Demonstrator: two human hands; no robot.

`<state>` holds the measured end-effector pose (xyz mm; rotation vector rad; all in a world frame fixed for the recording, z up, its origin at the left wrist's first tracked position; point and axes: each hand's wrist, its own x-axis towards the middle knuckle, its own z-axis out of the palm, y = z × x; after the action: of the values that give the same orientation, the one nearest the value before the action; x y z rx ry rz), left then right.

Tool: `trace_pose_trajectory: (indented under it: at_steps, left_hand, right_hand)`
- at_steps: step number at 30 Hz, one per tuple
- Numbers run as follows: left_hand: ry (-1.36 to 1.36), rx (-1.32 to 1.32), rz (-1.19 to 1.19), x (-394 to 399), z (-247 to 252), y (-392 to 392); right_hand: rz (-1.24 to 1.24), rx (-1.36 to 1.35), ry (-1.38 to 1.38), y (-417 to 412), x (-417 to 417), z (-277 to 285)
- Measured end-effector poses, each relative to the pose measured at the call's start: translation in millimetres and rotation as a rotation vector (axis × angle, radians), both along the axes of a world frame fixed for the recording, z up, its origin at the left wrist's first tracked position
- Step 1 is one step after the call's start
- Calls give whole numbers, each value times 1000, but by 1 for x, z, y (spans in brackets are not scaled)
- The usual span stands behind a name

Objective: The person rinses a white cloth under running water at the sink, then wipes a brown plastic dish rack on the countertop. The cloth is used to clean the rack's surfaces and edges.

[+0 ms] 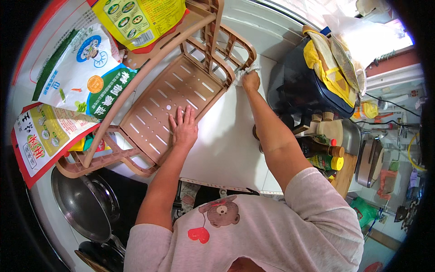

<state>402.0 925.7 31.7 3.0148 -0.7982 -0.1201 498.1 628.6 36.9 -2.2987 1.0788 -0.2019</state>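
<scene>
A brown plastic storage rack (159, 98) with a slotted shelf stands tilted across the view on a white countertop (221, 136). My left hand (184, 131) lies flat with spread fingers on the slotted shelf, near its front edge. At the rack's far right corner, my right hand (251, 81) is closed on a crumpled white cloth (239, 75), which touches the rack's end frame. Packets rest on the rack's upper level: a yellow packet (139, 20), a white and green packet (85, 71) and a red-edged packet (51, 136).
A dark appliance (289, 78) with yellow mitts (326, 68) on top stands to the right. Bottles (319, 149) cluster by my right arm, near a sink (351, 136) and a wooden board (346, 173). A wok (81, 204) sits on the stove at lower left.
</scene>
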Motion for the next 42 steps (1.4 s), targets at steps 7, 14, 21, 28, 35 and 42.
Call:
trace_pose_trajectory:
  at_steps: [7,14,21,28,35,42]
  left_hand:
    - [-39,-31,10,0,0,0]
    - [2,-45,17,1,4,1]
    - [-87,-124,1,0,-9,4]
    - [-60,-116,2,-1,-3,1]
    - [-72,-125,1,0,-6,3]
    - [-102,-163,4,1,-7,2]
  right_hand:
    - [269,-9,236,6,-23,17]
    - [242,-49,-107,40,-62,67]
    - [641,-171,-201,69,-24,165]
    - [652,-617,-193,89,5,122]
    - [723,-830,-400,95,-16,113]
    - [730,-457,-386,96,-43,130]
